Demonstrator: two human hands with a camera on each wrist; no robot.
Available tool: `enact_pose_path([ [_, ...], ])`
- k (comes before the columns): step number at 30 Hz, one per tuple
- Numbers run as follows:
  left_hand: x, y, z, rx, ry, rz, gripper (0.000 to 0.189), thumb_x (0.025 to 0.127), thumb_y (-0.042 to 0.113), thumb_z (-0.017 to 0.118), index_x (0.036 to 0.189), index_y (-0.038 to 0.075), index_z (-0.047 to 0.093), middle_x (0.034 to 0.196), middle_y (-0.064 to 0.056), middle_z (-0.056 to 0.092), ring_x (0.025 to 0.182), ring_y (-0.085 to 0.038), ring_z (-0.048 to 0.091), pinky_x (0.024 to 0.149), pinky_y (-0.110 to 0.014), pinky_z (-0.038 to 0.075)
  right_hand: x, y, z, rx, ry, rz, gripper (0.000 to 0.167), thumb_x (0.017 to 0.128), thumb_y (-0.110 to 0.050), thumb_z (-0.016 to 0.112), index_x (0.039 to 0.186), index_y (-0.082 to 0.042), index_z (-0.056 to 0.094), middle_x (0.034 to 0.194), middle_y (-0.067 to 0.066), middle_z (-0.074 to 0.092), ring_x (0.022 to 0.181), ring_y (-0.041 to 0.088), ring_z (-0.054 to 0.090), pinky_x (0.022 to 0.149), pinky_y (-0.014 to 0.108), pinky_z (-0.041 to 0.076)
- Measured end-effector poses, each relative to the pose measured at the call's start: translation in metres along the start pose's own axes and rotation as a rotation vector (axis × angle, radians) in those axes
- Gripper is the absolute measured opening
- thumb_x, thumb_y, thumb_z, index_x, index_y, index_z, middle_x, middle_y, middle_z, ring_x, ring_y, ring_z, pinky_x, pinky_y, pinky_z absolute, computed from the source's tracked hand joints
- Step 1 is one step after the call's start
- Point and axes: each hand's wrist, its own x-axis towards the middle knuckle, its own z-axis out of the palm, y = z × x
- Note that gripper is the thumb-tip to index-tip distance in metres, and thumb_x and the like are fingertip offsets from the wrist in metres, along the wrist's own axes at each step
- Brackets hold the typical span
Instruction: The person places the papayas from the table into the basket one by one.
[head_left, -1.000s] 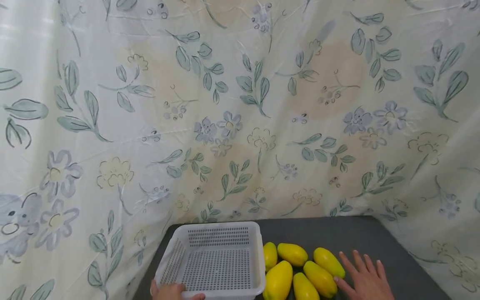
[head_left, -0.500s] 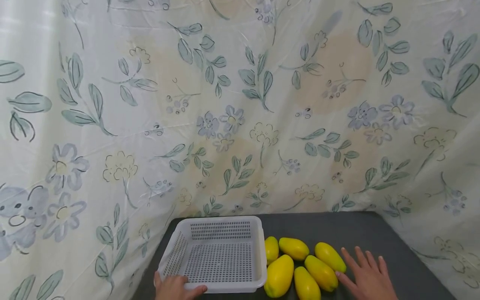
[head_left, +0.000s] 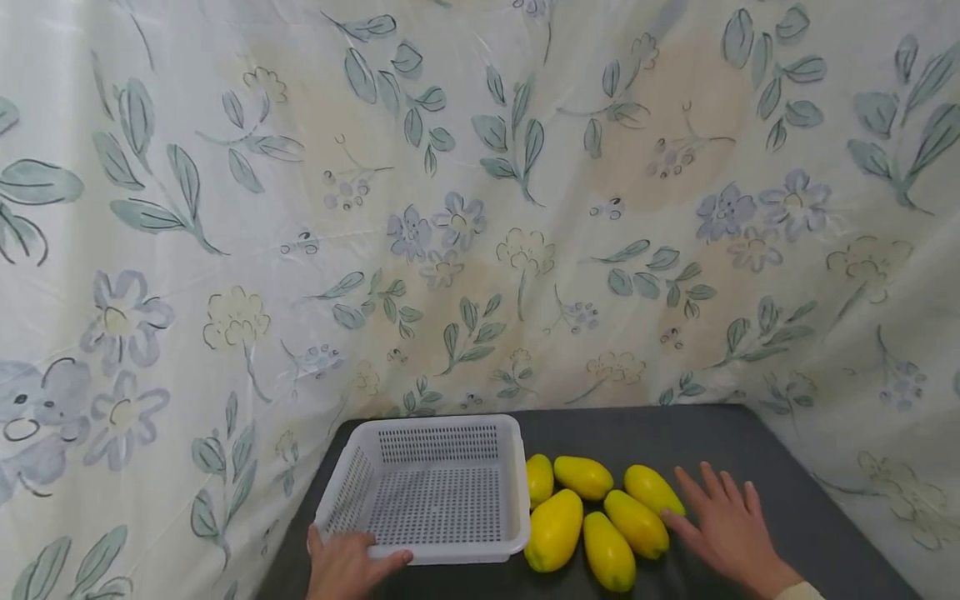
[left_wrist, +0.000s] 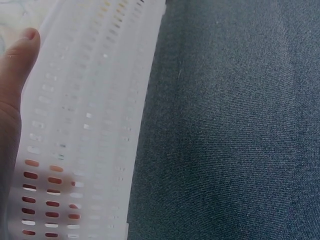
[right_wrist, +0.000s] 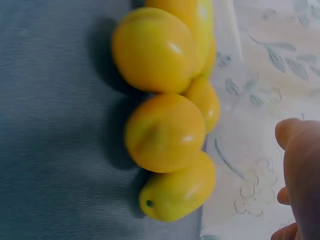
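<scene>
A white slatted plastic basket stands on the dark tabletop, its inside bare. My left hand grips its front-left corner, the thumb lying along the rim. Through the basket wall the left fingers show in the slots, while the thumb is on the near side. Several yellow papaya-like fruits with greenish tips lie to the right of the basket. Beside the rightmost fruit, my right hand has its fingers spread, holding nothing. In the right wrist view its thumb is apart from the fruits.
The dark cloth-like tabletop extends behind the fruits and to the right. A curtain printed with leaves and flowers hangs close behind and at both sides. The fruits lie close together, with the nearest beside the basket's right side.
The head view has tilted slightly down, so everything sits higher in the frame. My right hand has shifted slightly forward and left beside the fruits, showing its cuff. The left hand stays on the basket.
</scene>
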Motion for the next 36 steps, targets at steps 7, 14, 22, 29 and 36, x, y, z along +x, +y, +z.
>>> enact_pose_path([
  [7, -0.001, -0.002, -0.002, 0.002, 0.085, 0.059, 0.072, 0.071, 0.081, 0.068, 0.082, 0.01, 0.075, 0.077, -0.009, 0.072, 0.083, -0.035, 0.067, 0.107, -0.08, 0.022, 0.033, 0.008, -0.004, 0.103, -0.039, 0.004, 0.077, 0.1, -0.055, 0.054, 0.147, 0.004, 0.046, 0.149, 0.046, 0.034, 0.13, 0.067, 0.038, 0.103, 0.084, 0.022],
  [14, 0.003, -0.005, -0.005, 0.003, 0.099, 0.069, 0.072, 0.07, 0.081, 0.068, 0.078, 0.01, 0.075, 0.074, -0.008, 0.071, 0.08, -0.034, 0.067, 0.105, -0.081, 0.021, 0.063, 0.007, 0.006, 0.224, -0.176, 0.037, 0.086, 0.099, -0.054, 0.056, 0.151, 0.01, 0.033, 0.153, 0.047, 0.027, 0.137, 0.066, 0.031, 0.104, 0.08, 0.031],
  [22, -0.002, -0.004, 0.001, 0.024, 0.167, 0.096, 0.066, 0.068, 0.081, 0.071, 0.071, 0.014, 0.071, 0.066, -0.007, 0.067, 0.074, -0.033, 0.066, 0.104, -0.079, 0.025, 0.071, 0.006, 0.027, 0.339, -0.234, 0.035, 0.089, 0.097, -0.048, 0.063, 0.149, 0.016, 0.031, 0.15, 0.045, 0.033, 0.135, 0.063, 0.037, 0.107, 0.073, 0.036],
  [29, -0.002, -0.001, -0.001, 0.063, 0.164, 0.104, 0.068, 0.069, 0.081, 0.07, 0.078, 0.013, 0.075, 0.073, -0.008, 0.071, 0.079, -0.035, 0.067, 0.104, -0.08, 0.026, 0.076, 0.005, 0.043, 0.366, -0.277, 0.01, 0.087, 0.097, -0.047, 0.064, 0.148, 0.015, 0.033, 0.148, 0.043, 0.04, 0.132, 0.061, 0.043, 0.106, 0.07, 0.04],
  [36, -0.003, -0.002, 0.0, 0.058, 0.148, 0.1, 0.069, 0.069, 0.081, 0.069, 0.075, 0.012, 0.074, 0.071, -0.007, 0.068, 0.078, -0.034, 0.067, 0.104, -0.082, 0.025, 0.077, 0.0, 0.048, 0.36, -0.311, 0.014, 0.079, 0.098, -0.043, 0.062, 0.147, 0.014, 0.036, 0.144, 0.041, 0.046, 0.127, 0.059, 0.048, 0.101, 0.068, 0.044],
])
